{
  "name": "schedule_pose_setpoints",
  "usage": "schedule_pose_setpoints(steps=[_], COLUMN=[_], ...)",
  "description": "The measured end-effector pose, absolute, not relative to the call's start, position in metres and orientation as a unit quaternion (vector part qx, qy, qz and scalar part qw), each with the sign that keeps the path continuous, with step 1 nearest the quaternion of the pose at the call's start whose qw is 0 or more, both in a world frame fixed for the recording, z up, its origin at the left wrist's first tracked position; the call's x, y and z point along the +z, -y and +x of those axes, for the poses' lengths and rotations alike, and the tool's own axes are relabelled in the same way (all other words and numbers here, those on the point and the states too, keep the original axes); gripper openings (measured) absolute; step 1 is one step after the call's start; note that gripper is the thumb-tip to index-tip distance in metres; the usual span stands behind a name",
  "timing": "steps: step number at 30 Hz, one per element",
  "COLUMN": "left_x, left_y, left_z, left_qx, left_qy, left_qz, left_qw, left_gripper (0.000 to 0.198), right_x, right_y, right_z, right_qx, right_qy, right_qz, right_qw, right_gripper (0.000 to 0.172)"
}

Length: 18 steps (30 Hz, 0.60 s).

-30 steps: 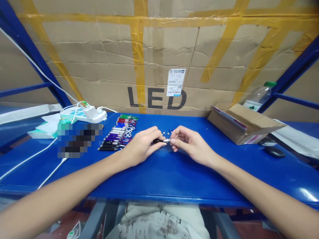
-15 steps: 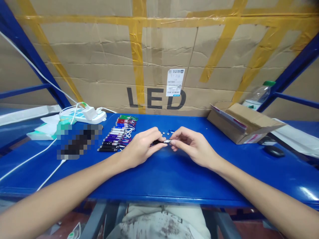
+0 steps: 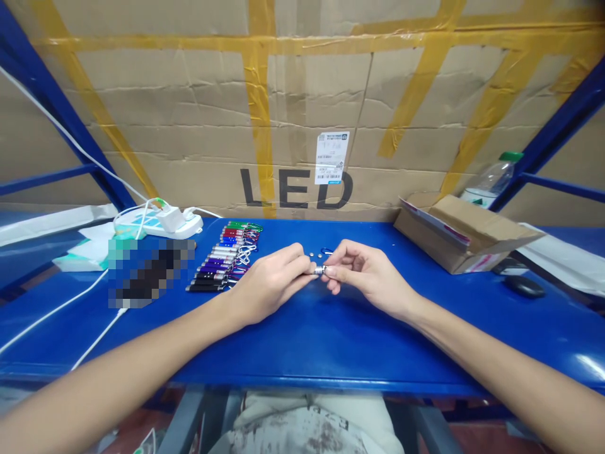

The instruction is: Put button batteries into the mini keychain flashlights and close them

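Observation:
My left hand [image 3: 269, 280] is closed around a small black keychain flashlight, whose body is mostly hidden in the fingers. Its silver end cap [image 3: 319, 270] shows between both hands, and my right hand [image 3: 366, 274] pinches that cap with thumb and forefinger. Both hands rest on the blue table [image 3: 307, 334] near its middle. Several small round button cells [image 3: 314, 255] lie just behind the hands. A neat row of finished keychain flashlights [image 3: 222, 261] in black, purple, silver, red and green lies left of my left hand.
An open cardboard box [image 3: 466, 233] sits at the right rear, with a plastic bottle [image 3: 491, 180] behind it and a black mouse [image 3: 522, 285] beside it. A white power strip [image 3: 158, 222] with cables lies at the left rear. A large taped cardboard wall stands behind.
My hands have closed together slightly; less of the black flashlight body shows, and only the silver cap is visible between the fingers.

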<state>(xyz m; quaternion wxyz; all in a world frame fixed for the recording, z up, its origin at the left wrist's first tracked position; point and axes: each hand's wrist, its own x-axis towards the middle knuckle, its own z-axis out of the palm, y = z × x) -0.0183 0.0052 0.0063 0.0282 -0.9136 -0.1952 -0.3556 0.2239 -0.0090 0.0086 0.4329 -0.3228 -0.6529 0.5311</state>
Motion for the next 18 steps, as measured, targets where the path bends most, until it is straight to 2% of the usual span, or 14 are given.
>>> schedule_pose_setpoints(steps=[3, 6, 10, 18], left_x=[0.0041, 0.0019, 0.0008, -0.0027], left_y=[-0.0074, -0.009, -0.0087, -0.0091], left_z=[-0.0181, -0.0178, -0.018, -0.0212], left_qx=[-0.393, -0.397, -0.388, -0.348], left_qy=[0.208, 0.22, 0.216, 0.199], left_qz=[-0.894, -0.887, -0.891, -0.914], left_qw=[-0.053, -0.087, -0.096, -0.065], left_gripper=[0.01, 0.009, 0.007, 0.013], right_x=[0.0065, 0.0045, 0.0028, 0.0012], right_y=[0.0084, 0.0093, 0.0103, 0.0116], right_z=[0.2257, 0.2278, 0.2296, 0.2312], right_qx=[0.521, 0.477, 0.385, 0.313], right_qy=[0.657, 0.689, 0.753, 0.804], right_qz=[-0.331, -0.337, -0.346, -0.345], right_qw=[0.433, 0.43, 0.407, 0.369], right_gripper=[0.039, 0.035, 0.028, 0.024])
